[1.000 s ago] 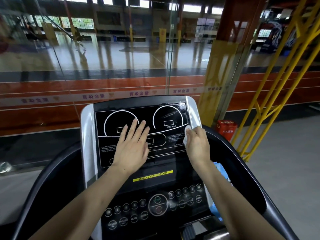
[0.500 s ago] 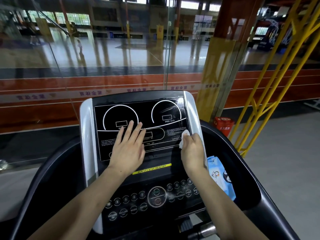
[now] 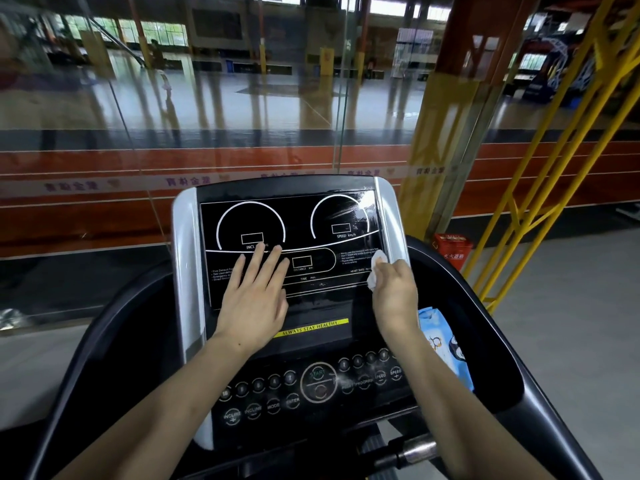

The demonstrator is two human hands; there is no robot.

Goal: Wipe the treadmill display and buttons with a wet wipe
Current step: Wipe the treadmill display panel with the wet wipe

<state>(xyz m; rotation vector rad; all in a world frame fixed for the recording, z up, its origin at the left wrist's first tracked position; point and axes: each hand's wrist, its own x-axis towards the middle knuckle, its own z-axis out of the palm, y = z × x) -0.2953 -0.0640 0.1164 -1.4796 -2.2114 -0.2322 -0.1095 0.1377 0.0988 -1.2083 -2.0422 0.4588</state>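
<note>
R hand [image 3: 394, 292] pinches wipe [image 3: 375, 271] at display [image 3: 291, 251] R edge; unwiped panel lies leftward, L hand [image 3: 254, 299] flat there

Dim indoors; daylight comes thru far windows [image 3: 162, 34], reflecting off the glossy hall floor [image 3: 242, 105]. Glare streaks on display [image 3: 360, 209] top-right. Glass wall [image 3: 86, 98] adds hazy reflections. Wide-angle bends yellow rails [image 3: 540, 188] at edges. Foreground sharp, bg soft.

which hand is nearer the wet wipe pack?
Right. The right hand, pinching a wet wipe, is just up-left of the wet wipe pack; the left hand lies flat across the treadmill display, farther left.
</note>
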